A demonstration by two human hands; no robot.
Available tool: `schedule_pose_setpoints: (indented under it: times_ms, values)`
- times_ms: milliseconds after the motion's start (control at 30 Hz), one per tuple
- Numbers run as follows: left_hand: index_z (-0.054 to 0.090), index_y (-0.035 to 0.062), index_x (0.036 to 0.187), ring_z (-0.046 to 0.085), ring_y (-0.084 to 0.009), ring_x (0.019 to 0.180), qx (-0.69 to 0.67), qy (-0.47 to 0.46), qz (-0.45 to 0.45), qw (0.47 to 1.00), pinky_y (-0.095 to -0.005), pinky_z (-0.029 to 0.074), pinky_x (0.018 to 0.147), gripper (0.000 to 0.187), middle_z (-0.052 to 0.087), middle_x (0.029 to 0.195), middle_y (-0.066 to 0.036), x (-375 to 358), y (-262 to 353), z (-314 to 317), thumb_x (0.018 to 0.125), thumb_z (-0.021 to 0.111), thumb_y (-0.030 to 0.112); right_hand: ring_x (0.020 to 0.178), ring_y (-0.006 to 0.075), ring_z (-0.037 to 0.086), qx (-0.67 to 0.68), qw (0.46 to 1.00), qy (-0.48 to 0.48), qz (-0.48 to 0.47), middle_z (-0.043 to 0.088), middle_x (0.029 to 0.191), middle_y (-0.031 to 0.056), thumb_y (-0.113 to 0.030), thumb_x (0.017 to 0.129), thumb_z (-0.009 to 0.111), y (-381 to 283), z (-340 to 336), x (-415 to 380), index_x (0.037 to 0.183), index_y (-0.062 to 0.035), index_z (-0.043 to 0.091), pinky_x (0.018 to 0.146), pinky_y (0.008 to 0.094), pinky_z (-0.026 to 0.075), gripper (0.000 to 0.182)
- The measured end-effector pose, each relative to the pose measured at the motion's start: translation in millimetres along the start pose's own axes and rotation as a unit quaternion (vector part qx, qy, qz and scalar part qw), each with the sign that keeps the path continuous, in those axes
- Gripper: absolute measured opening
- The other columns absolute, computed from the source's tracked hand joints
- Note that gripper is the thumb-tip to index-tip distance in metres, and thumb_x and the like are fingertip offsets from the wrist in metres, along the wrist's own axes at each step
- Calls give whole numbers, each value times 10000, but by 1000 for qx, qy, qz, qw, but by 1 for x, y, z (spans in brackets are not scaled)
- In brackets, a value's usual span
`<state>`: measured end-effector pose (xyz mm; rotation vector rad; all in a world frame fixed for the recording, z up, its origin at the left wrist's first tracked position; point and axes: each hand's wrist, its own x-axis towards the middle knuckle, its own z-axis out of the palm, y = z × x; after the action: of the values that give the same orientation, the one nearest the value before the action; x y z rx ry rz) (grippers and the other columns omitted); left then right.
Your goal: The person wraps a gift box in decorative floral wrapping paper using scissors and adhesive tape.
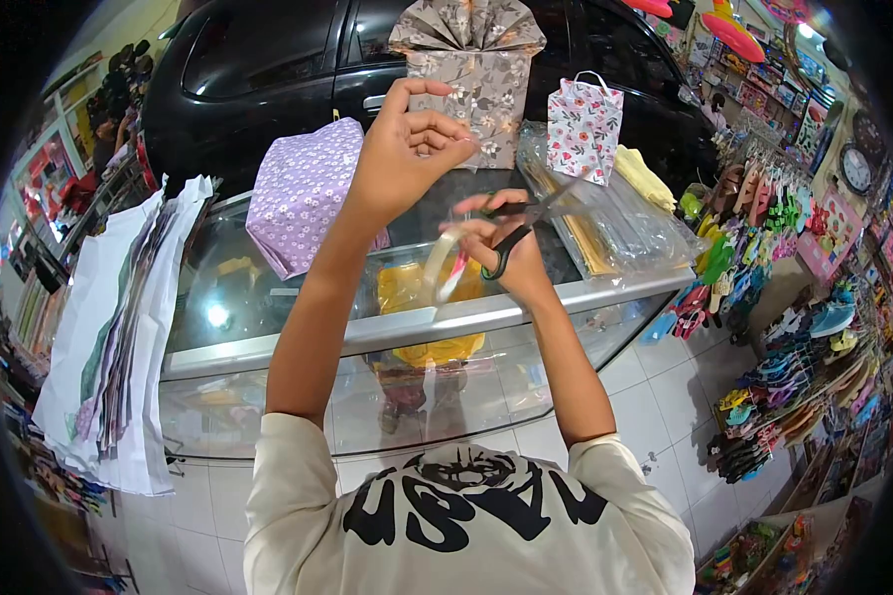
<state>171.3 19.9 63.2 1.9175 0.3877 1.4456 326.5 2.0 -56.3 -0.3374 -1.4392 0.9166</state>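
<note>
My left hand (412, 149) is raised in front of the tall grey-brown floral gift package (471, 94) with a pleated fan top. Its fingers are curled in toward the thumb; whatever they pinch, if anything, is too small to make out. Lower and to the right, my right hand (511, 248) grips black-handled scissors (506, 248), blades pointing up and right. A roll of clear tape (442, 266) hangs at that hand's fingers, blurred. Left of my hands stands a purple floral wrapped package (303, 193). A small white floral paper bag (585, 129) stands at the right.
The packages rest on a glass display counter (298, 332) with a metal front edge. Plastic packets (620, 233) and a yellow cloth (645, 178) lie at its right. Wrapping sheets (119, 327) hang at left, sandals (764, 397) at right. A black car (268, 69) stands behind.
</note>
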Motion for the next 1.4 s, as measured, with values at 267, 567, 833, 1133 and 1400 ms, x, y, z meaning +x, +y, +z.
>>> schedule_pose_setpoints:
  times_ms: [267,567,833,1133,1400]
  values:
    - [368,34,1177,589,-72,722,35,18,41,998,-208,468,667,533,650,816,-80,3,15,-7,771,714,20,852,223,654,-82,996,19,37,592,975,135,31,831,620,6,-2,-10,929,-73,370,720,318,543,288]
    - [330,25,1207,608,-86,739,30,51,82,995,-211,483,690,573,655,830,-94,9,17,-15,774,704,-1,874,220,657,-99,993,38,59,601,989,146,49,785,666,6,-3,-11,895,-85,315,742,307,544,391]
    - [346,30,1205,609,-90,730,10,62,67,996,-211,486,677,554,652,835,-101,8,14,-17,780,699,-3,1011,253,616,-28,999,27,3,577,1084,174,71,827,598,1,-2,-8,919,-96,310,853,324,491,346]
    - [374,21,1203,619,-90,790,35,14,-17,999,-214,494,743,539,656,871,-108,6,12,-23,778,705,-5,615,119,585,-375,871,-50,313,585,694,59,-478,762,708,-105,-42,6,1046,-37,593,512,239,430,537]
    - [385,30,1196,616,-90,788,40,-10,-33,999,-215,492,747,530,656,867,-98,9,4,-24,778,710,14,770,354,627,-672,580,-311,340,625,746,193,-737,679,585,-180,-28,44,1008,12,604,707,413,475,818]
